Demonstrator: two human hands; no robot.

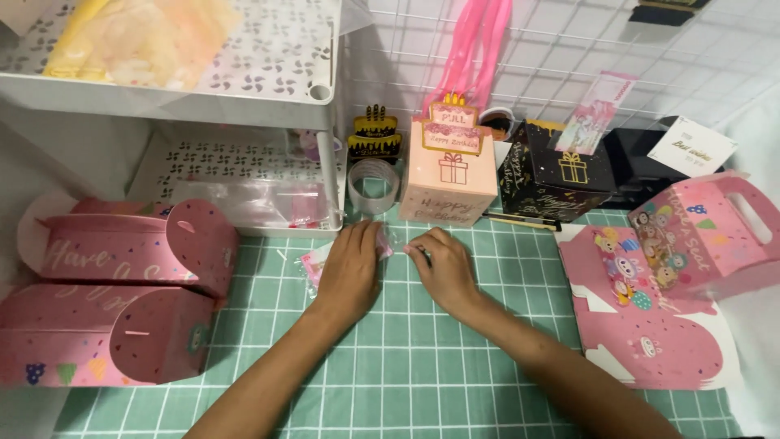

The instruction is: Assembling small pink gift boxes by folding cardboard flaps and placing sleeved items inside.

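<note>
Both my hands rest on a green gridded cutting mat point(406, 366). My left hand point(351, 268) and my right hand point(443, 268) pinch a small clear plastic packet with a pink item point(388, 242) between them, each holding one end. Another small pink packet point(313, 264) lies just left of my left hand. Right behind my hands stands a pale pink gift box point(448, 179) with a cake-shaped topper.
A roll of clear tape point(373, 185) and a black gift box point(556, 183) stand at the back. Pink carry boxes point(122, 293) lie at left; a flat pink box sheet point(642, 325) and a folded one point(707, 232) at right. A white shelf rack point(244, 97) stands back left.
</note>
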